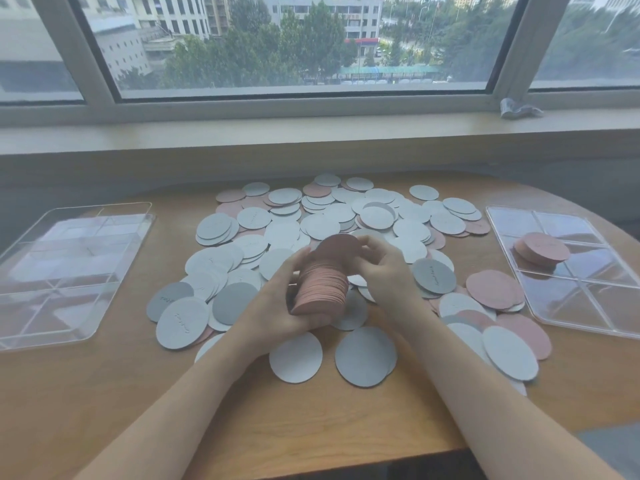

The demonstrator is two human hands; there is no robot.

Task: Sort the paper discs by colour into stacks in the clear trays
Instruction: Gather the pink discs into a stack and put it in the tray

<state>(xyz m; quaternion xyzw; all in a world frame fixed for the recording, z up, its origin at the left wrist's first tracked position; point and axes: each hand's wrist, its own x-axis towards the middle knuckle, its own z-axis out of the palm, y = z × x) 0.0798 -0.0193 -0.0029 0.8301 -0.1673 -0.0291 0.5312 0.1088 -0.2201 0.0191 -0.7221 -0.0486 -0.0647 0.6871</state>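
A thick stack of pink discs [323, 289] is held above the middle of the table. My left hand [277, 292] cups it from the left and below. My right hand [384, 268] grips the top pink disc [337, 245] and the stack's right side. Loose white, grey and pink discs [346, 216] lie scattered across the wooden table. The clear tray on the right [588, 306] holds a short stack of pink discs [542, 251] in a middle compartment. The clear tray on the left [62, 271] has no discs in it.
The wooden table [104, 393] has a rounded right edge and a front edge near my arms. A window sill [311, 133] runs behind the table, with a crumpled wrapper [519, 109] on it at the right.
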